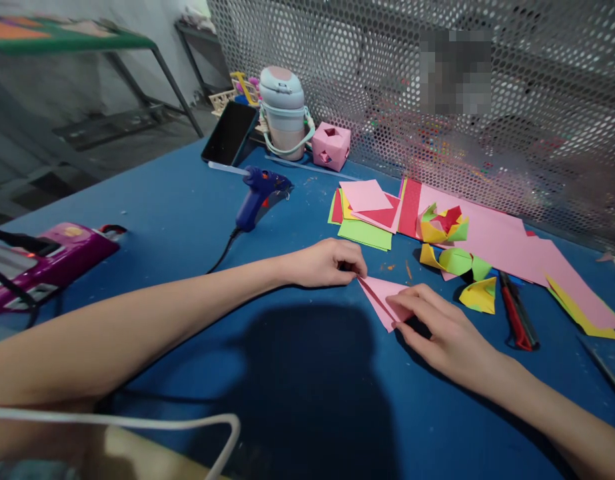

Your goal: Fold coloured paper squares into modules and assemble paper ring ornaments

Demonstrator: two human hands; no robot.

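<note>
A piece of pink paper (382, 300), folded into a triangle with layered flaps, lies on the blue table between my hands. My left hand (332, 262) pinches its upper left corner between thumb and fingertips. On the other side my right hand (437, 330) grips the paper's right part, thumb below and fingers on top. Beyond the hands is a stack of coloured paper squares (364, 227) in pink, red, yellow and green. Several folded yellow, green and red paper pieces (442, 227) sit to the right.
A blue glue gun (252, 200) lies left of centre, its cord running toward me. Farther back are a phone (230, 133), a lidded cup (284, 113) and a pink paper cube (331, 147). A red-handled cutter (517, 313) lies right; a purple device (62, 260) sits left. Perforated metal panel (357, 73) behind.
</note>
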